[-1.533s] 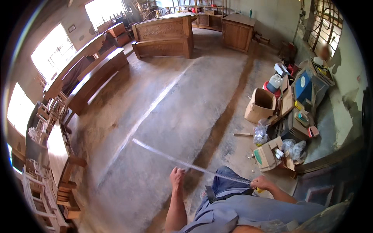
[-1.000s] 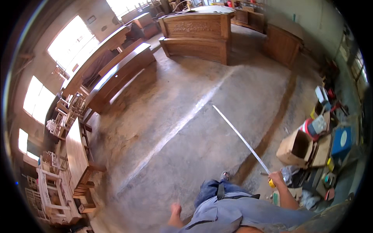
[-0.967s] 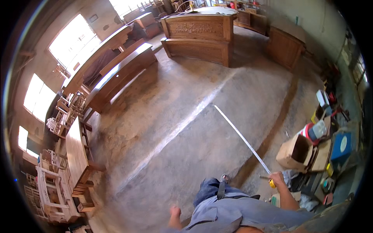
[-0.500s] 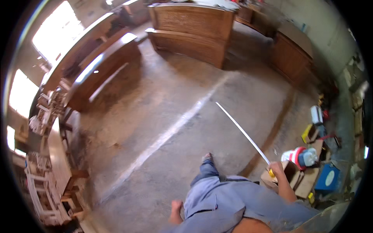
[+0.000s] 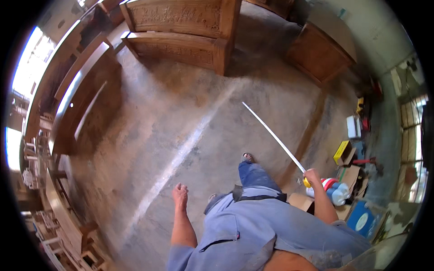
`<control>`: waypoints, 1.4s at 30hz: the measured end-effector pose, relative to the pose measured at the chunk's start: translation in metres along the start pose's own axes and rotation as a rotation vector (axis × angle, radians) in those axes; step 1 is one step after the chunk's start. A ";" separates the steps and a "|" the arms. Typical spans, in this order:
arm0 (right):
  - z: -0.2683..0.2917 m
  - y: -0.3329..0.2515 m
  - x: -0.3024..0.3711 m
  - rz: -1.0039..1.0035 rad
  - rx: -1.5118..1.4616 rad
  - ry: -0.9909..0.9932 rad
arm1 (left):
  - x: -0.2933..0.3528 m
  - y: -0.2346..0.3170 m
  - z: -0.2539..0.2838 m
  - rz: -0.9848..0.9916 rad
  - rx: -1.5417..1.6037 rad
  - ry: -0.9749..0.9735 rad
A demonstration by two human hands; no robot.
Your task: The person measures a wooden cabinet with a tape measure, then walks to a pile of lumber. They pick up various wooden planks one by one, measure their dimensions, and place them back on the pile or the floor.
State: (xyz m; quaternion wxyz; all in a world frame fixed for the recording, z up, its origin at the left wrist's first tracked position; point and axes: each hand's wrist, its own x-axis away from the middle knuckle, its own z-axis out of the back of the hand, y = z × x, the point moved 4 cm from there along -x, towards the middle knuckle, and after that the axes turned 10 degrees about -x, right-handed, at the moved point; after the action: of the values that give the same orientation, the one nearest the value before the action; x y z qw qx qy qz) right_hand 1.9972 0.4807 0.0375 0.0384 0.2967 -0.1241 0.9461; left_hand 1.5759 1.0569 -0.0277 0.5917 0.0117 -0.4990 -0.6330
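Grey and brown stains cover the hard floor point(image 5: 135, 135) of our room, and one pale stripe point(image 5: 185, 151) runs along it, slanting away from us. To the right of this stripe, our right hand point(image 5: 312, 175) has its fingers closed around the yellow tape measure point(image 5: 307, 182). From there the white blade point(image 5: 274, 136) goes out straight, and we see its tip just to the right of the far part of the stripe; whether this tip touches the floor, we cannot tell. Nearer to us, also at the right side of the stripe, we hold our left hand point(image 5: 180, 193) with the fingers half curled and loose. To the right of the stripe is one sandalled foot point(image 5: 247, 157), below our blue trousers point(image 5: 257, 174). Beyond the far end of the stripe and a little to its left stands a piece of carved wooden furniture point(image 5: 174, 45), while a brown cabinet point(image 5: 321, 52) stands to the right of that end. Well to the right of the stripe we see a yellow box point(image 5: 342, 153) and a blue box point(image 5: 361, 219). Well to its left, we have a long wooden bench point(image 5: 79, 95).
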 end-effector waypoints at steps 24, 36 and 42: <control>0.212 -0.716 -0.398 0.317 0.861 0.232 | -0.164 0.238 -0.183 0.369 0.426 0.094; 0.190 -0.940 -0.522 0.533 1.336 0.250 | -0.204 0.227 -0.347 0.437 -0.091 0.201; 0.197 -0.961 -0.592 1.001 1.458 -0.001 | -0.220 0.232 -0.387 0.460 -0.130 0.137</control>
State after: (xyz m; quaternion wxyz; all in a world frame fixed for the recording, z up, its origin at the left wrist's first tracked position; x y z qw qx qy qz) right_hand 2.7329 1.3589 0.0597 -0.5791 0.1585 0.3946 0.6955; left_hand 2.0472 1.0308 -0.1984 0.7522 -0.0973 -0.4055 -0.5103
